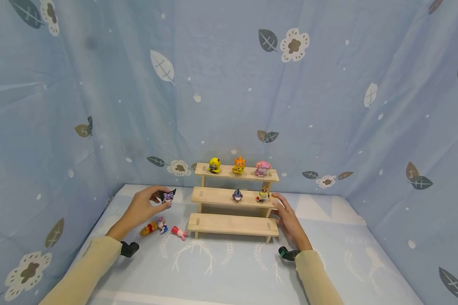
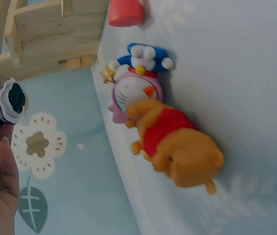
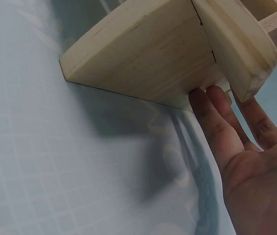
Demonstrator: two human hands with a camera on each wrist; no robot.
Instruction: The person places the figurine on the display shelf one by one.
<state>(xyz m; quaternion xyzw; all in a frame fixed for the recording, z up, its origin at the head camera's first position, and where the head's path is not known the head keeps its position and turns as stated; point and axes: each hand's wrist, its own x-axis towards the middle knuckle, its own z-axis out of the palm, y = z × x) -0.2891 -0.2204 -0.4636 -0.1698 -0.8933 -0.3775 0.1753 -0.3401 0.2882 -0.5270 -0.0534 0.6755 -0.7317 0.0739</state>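
Note:
My left hand (image 1: 145,206) pinches a small black-and-purple figurine (image 1: 168,196) between thumb and fingers, above the table to the left of a three-step wooden display shelf (image 1: 233,224). In the left wrist view the figurine (image 2: 10,102) shows a white frill and a dark underside. My right hand (image 1: 289,218) is at the shelf's right end; in the right wrist view its extended fingers touch the wooden side panel (image 3: 148,58). Below the left hand lie a Winnie the Pooh figurine (image 2: 177,144), a pink-and-blue cat figurine (image 2: 138,85) and a red-and-pink figurine (image 1: 180,233).
On the top step stand a yellow figurine (image 1: 214,165), an orange spiky one (image 1: 238,165) and a pink one (image 1: 263,168). The middle step bears a dark blue figurine (image 1: 237,195) and a yellow-and-white one (image 1: 262,195). A patterned blue curtain (image 1: 229,84) hangs behind.

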